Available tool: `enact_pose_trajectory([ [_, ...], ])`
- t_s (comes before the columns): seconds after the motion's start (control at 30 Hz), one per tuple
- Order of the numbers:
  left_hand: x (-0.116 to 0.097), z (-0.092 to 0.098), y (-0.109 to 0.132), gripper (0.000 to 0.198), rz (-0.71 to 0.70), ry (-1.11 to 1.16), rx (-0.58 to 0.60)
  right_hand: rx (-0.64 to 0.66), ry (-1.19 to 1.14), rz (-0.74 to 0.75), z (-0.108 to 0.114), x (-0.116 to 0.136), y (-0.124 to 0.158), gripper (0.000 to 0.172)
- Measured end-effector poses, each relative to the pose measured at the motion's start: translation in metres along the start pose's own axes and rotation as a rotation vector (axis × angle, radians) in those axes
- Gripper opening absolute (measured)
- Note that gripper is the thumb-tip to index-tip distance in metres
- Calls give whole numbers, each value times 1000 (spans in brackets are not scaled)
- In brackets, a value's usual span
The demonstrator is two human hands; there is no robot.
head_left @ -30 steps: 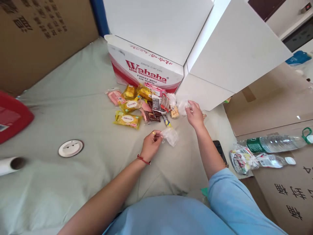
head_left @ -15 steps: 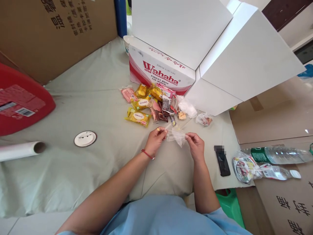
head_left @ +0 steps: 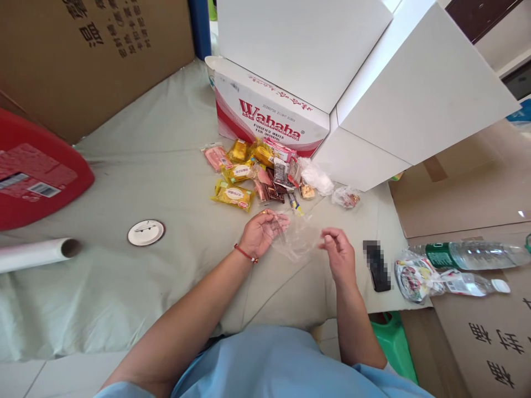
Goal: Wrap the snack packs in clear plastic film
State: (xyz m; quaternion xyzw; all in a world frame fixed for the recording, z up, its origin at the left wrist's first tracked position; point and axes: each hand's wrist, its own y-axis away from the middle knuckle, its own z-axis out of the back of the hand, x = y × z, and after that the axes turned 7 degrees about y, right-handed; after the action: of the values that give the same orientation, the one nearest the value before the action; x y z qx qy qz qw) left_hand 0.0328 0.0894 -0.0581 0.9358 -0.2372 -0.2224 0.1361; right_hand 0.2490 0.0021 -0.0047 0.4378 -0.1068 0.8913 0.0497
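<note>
Palm partly up, my left hand (head_left: 258, 233) holds a thin clear plastic bag (head_left: 296, 239), its see-through film lying over the fingers. Whether the fingertips are inside the film I cannot tell. The bag hangs loosely toward my right hand (head_left: 339, 251), whose fingers are curled with the thumb against them at the bag's right edge. Blur hides whether that hand pinches the film. Just beyond the hands lies a heap of wrapped snacks: yellow packets (head_left: 233, 195), a pink packet (head_left: 217, 158), dark brown packets (head_left: 274, 193) and a crumpled white plastic bag (head_left: 316, 178).
A Wahaba-type water carton reading Wahaha (head_left: 269, 119) and white boxes (head_left: 373, 110) stand behind the snacks. Left are a round badge (head_left: 146, 232), a white roll (head_left: 37, 254) and a red container (head_left: 41, 171). Right are a black phone (head_left: 378, 271) and water bottles (head_left: 477, 256).
My right hand has moved right and curled its fingers. My left hand has turned palm up with the film over its fingers. The bunched plastic has spread wider between the hands.
</note>
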Motion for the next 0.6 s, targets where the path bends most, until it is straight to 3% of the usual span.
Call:
enact_pose_trajectory([
  [0.03,1,-1,1,12,16,-6,20,-92,-3,-44,-4,-5,-5,45],
  [0.1,4,-3,3,11,26,-6,36,-67,-19,-109,-13,-12,-14,71],
  [0.13,5,-3,3,11,13,4,28,16,-45,-142,-19,-14,-17,71],
  [0.2,3,-2,0,11,-37,34,-7,147,-109,-202,-27,-16,-20,51],
  [0.23,1,-1,-2,12,-66,49,-26,150,-135,-220,-29,-16,-20,41],
  [0.37,-16,5,-9,12,-141,80,-53,-93,-284,-297,-22,-19,-19,34],
  [0.47,-26,5,-6,14,-140,53,-22,-149,-430,-386,-13,-20,-19,37],
  [0.6,-23,-2,2,55,-83,-207,11,-124,-429,-321,-7,-24,-15,33],
])
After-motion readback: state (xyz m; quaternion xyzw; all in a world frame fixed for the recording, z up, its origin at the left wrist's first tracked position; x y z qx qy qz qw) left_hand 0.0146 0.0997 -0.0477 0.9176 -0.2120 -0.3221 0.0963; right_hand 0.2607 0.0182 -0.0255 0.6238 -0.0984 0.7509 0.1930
